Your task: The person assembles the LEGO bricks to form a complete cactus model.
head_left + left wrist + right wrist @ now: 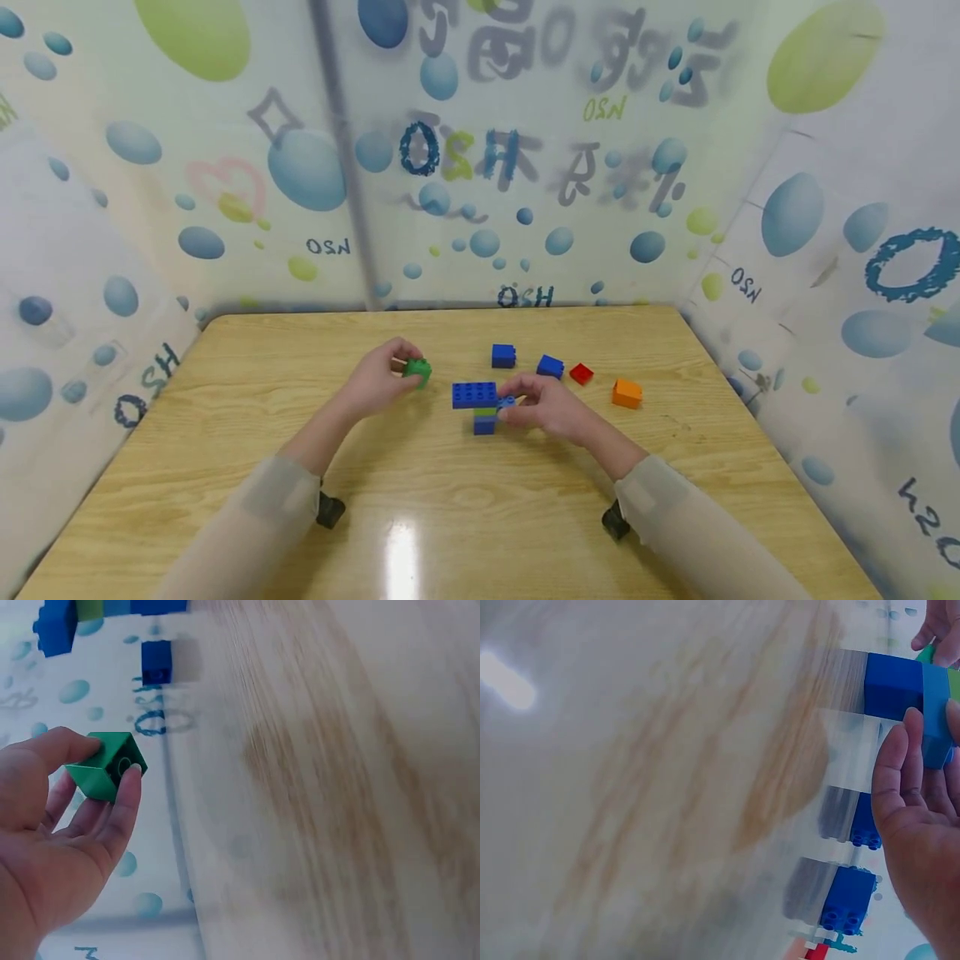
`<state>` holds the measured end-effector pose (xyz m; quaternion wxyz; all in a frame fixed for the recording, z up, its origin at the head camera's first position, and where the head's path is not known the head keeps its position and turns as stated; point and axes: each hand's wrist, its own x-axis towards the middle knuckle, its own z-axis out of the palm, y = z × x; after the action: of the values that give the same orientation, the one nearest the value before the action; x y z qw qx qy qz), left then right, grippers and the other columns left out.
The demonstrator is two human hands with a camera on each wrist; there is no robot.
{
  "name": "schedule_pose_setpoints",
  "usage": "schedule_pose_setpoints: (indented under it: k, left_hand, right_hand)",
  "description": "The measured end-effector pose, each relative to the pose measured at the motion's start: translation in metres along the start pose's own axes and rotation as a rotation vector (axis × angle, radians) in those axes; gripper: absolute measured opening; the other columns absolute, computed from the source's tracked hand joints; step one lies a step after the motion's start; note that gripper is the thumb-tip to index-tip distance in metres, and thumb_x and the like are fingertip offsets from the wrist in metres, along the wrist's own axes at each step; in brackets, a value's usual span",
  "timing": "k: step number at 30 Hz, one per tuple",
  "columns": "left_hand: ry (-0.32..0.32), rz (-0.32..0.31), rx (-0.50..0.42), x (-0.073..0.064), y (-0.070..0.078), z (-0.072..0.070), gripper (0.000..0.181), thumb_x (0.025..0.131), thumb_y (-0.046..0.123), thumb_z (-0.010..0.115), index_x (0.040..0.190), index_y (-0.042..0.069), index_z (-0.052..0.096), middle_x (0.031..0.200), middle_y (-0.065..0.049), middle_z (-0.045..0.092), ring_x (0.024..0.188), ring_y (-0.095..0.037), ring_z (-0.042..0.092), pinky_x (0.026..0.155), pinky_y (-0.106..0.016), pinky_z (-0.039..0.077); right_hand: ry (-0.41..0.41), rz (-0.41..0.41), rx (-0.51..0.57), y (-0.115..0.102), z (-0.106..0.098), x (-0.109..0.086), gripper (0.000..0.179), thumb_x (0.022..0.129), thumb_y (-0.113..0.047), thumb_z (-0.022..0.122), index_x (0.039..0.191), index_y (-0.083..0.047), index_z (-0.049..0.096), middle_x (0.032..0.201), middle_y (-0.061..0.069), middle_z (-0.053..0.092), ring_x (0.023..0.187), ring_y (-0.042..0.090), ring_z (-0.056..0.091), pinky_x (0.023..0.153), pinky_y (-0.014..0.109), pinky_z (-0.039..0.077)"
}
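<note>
My left hand pinches a small green building brick between thumb and fingers, left of a stacked build. In the left wrist view the hollow underside of the green brick shows. My right hand is at the right side of the stack, thumb and fingers on a light blue brick that juts out there. A long dark blue brick lies across the top. Below it come a lime green brick and a blue base brick. The palm partly covers the light blue brick.
Behind the stack, two blue bricks lie on the wooden table, one farther left and one just behind my right hand. To their right are a flat red brick and an orange brick. A patterned curtain borders the table.
</note>
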<state>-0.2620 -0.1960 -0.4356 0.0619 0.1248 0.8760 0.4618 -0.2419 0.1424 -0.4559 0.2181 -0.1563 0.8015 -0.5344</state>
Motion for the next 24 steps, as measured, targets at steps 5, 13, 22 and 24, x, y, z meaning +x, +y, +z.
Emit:
schedule_pose_setpoints:
  k: [5, 13, 22, 24]
  left_hand:
    - [-0.012, 0.062, -0.029, -0.011, 0.013, 0.004, 0.043, 0.105, 0.011, 0.074, 0.145, 0.007, 0.059, 0.136, -0.018, 0.064, 0.130, -0.041, 0.066, 0.093, -0.041, 0.066]
    - [-0.008, 0.143, -0.097, -0.026, 0.027, 0.006, 0.046, 0.106, 0.011, 0.073, 0.150, 0.003, 0.062, 0.136, -0.018, 0.066, 0.121, -0.030, 0.066, 0.095, -0.031, 0.064]
    - [-0.015, 0.173, -0.169, -0.033, 0.038, 0.013, 0.042, 0.105, 0.013, 0.075, 0.146, 0.014, 0.067, 0.137, -0.010, 0.073, 0.123, -0.028, 0.069, 0.096, -0.027, 0.064]
    - [-0.025, 0.173, -0.167, -0.033, 0.039, 0.016, 0.042, 0.105, 0.015, 0.076, 0.147, 0.016, 0.067, 0.138, -0.008, 0.072, 0.125, -0.027, 0.069, 0.099, -0.029, 0.064]
  right_hand:
    - [-0.001, -0.004, 0.000, 0.001, 0.000, 0.000, 0.037, 0.103, -0.028, 0.080, 0.136, -0.013, 0.070, 0.127, 0.007, 0.074, 0.101, 0.022, 0.075, 0.093, 0.035, 0.066]
    - [0.001, 0.000, 0.000, 0.001, 0.000, 0.000, 0.036, 0.103, -0.027, 0.080, 0.135, -0.014, 0.071, 0.127, 0.007, 0.074, 0.102, 0.022, 0.075, 0.094, 0.035, 0.067]
    - [0.008, 0.002, 0.002, 0.000, 0.001, 0.000, 0.036, 0.103, -0.027, 0.080, 0.135, -0.013, 0.071, 0.125, 0.006, 0.074, 0.101, 0.021, 0.076, 0.094, 0.036, 0.067]
    - [0.010, 0.004, 0.000, 0.000, 0.001, 0.000, 0.037, 0.103, -0.028, 0.080, 0.135, -0.013, 0.071, 0.125, 0.006, 0.075, 0.101, 0.021, 0.076, 0.094, 0.036, 0.067]
